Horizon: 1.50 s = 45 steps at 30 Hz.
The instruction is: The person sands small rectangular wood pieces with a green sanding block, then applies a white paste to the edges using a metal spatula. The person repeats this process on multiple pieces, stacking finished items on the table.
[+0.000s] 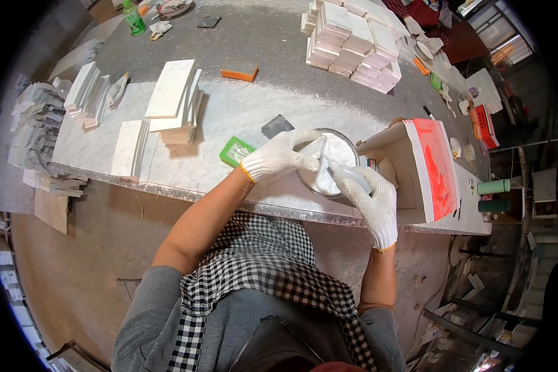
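Both hands wear white knit gloves with yellow cuffs and meet over a round metal bowl (358, 150) that holds a white substance (338, 152). My left hand (279, 156) is closed at the bowl's left side, its thumb and fingers pinching a small, flat, pale piece (314, 147) whose kind I cannot make out. In my right hand (375, 204) is a whitish squeeze bottle (353, 177), tilted so that its narrow nozzle points toward the left fingertips. A green pad (235, 150) and a dark square pad (277, 126) lie left of the bowl.
An open cardboard box (409, 180) with a red-and-white flap stands right of the bowl. White tile stacks (173, 93) stand at left, and a larger tile stack (353, 46) at the back. An orange-and-grey block (240, 69) lies mid-table. The table's edge (180, 191) runs before me.
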{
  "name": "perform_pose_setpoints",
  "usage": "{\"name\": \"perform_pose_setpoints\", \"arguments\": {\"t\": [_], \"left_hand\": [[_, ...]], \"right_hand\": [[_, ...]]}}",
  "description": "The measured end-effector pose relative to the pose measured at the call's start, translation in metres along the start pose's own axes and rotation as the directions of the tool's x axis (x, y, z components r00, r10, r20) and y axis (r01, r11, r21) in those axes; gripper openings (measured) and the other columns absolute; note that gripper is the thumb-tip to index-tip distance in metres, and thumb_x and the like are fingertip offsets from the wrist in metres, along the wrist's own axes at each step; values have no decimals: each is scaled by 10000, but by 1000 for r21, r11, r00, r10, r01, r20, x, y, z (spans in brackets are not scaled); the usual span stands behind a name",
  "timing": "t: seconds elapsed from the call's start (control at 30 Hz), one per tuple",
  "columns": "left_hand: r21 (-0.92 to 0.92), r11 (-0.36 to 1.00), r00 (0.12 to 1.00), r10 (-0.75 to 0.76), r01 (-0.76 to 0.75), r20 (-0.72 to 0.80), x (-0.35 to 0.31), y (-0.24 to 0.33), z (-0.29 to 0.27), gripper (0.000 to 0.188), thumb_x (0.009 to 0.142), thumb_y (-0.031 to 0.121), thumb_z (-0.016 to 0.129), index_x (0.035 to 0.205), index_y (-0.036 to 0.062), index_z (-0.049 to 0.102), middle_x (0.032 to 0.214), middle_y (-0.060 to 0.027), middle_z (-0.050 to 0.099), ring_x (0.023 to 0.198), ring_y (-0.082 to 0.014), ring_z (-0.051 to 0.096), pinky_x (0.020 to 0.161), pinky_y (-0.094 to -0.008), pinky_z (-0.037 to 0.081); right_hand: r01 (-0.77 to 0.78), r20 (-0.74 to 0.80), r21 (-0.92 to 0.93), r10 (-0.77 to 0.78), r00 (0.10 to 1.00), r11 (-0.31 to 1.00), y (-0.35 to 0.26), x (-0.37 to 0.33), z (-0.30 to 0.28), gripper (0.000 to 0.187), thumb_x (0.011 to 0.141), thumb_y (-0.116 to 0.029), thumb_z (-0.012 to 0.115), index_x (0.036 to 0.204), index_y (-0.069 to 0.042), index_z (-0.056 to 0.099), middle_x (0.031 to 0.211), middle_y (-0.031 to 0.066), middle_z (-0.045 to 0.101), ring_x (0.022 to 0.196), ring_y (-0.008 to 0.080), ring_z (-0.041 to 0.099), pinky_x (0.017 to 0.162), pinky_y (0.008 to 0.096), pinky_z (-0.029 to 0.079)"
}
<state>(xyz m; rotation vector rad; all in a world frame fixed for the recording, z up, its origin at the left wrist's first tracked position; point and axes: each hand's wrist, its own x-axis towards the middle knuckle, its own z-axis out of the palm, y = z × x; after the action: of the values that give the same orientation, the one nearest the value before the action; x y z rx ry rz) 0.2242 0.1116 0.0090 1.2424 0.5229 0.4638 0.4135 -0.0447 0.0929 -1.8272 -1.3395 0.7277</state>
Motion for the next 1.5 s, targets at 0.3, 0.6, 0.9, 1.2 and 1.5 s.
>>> {"name": "perform_pose_setpoints", "arguments": {"t": [0.3, 0.6, 0.9, 1.2, 1.5], "left_hand": [[40, 999, 1000, 0, 0, -7, -1, 4, 1, 964, 685, 266, 901, 1487, -33, 458, 1491, -180, 497, 1384, -284, 475, 1156, -375, 385], [53, 998, 1000, -14, 15, -15, -1, 5, 1, 970, 687, 294, 907, 1489, -22, 463, 1494, -179, 497, 1380, -283, 478, 1153, -383, 392], [28, 999, 1000, 17, -17, 8, 1, -2, -2, 977, 689, 304, 904, 1493, -25, 456, 1498, -181, 494, 1384, -286, 474, 1155, -384, 389], [47, 999, 1000, -5, 4, 2, -1, 3, -1, 985, 691, 302, 904, 1501, -19, 446, 1510, -180, 482, 1392, -289, 465, 1156, -384, 388], [23, 1000, 1000, -10, 10, -5, 2, -3, -2, 998, 677, 287, 921, 1493, -38, 445, 1501, -189, 488, 1381, -286, 474, 1149, -382, 393]], "right_hand": [[32, -14, 25, -32, 999, 999, 3, 2, 3, 288, 879, -250, 772, 1029, -5, 747, 845, 106, 705, 737, 144, 616, 706, 312, 505], [9, -4, 32, -9, 1000, 999, 1, 3, 3, 291, 874, -264, 775, 1009, -7, 746, 806, 101, 679, 707, 139, 588, 681, 305, 490], [33, -15, 46, -32, 999, 998, 3, 4, 4, 289, 877, -260, 772, 1012, -6, 745, 813, 95, 682, 715, 133, 588, 683, 304, 492], [25, -11, 32, -25, 1000, 999, -1, 3, 3, 278, 884, -261, 772, 1004, -12, 749, 798, 74, 676, 708, 116, 574, 667, 298, 484], [26, -11, 37, -26, 1000, 999, -3, 3, 3, 281, 888, -254, 766, 1010, -2, 746, 812, 82, 685, 722, 121, 589, 684, 297, 491]]}}
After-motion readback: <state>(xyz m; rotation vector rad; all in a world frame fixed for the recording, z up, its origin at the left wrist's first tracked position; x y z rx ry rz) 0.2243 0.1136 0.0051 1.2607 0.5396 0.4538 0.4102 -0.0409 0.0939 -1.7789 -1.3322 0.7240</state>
